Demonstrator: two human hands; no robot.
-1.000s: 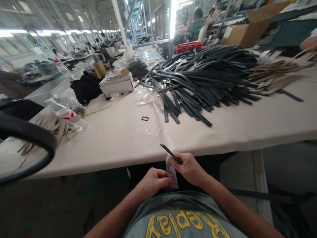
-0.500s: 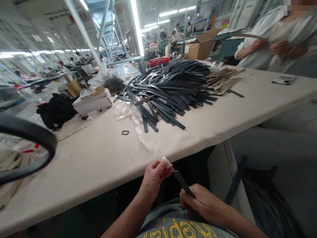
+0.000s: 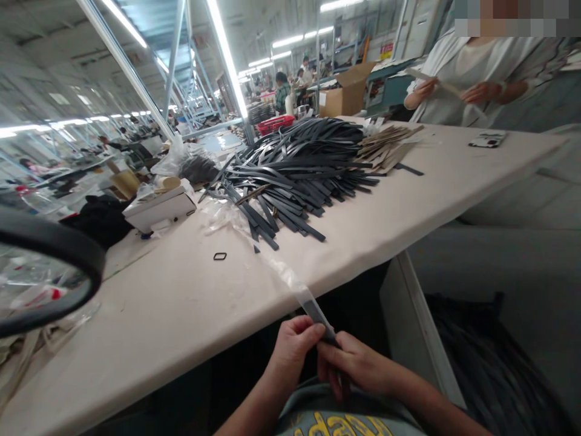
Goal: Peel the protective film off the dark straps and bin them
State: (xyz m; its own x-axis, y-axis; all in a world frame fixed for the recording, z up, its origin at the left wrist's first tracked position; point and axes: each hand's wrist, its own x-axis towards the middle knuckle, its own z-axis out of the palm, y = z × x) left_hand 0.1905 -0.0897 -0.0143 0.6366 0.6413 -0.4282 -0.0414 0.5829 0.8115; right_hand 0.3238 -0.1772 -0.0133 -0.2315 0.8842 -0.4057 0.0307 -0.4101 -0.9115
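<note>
Just off the table's front edge, my left hand (image 3: 297,345) is closed in a pinch on the mouth of a narrow clear plastic sleeve (image 3: 287,274). The end of a dark strap (image 3: 314,310) shows through the plastic, inside the sleeve. Close beside it, my right hand (image 3: 356,362) is closed around the same strap behind the sleeve's mouth; the strap's rear part is hidden by the fingers. From my hands the sleeve runs up over the edge onto the table, towards a large heap of dark straps (image 3: 299,163). A black rectangular ring (image 3: 219,257) lies to the left.
Brown strips (image 3: 385,148) lie right of the heap, with a phone-like object (image 3: 488,139) farther right. A white box (image 3: 158,209) stands left. Across the table (image 3: 181,309), a co-worker (image 3: 472,72) holds a pale strip. A dark curved bar (image 3: 93,260) juts in from the left.
The strap's end has gone from outside the sleeve to inside it. My hands have come together, and the sleeve is now stretched out. The view has shifted slightly.
</note>
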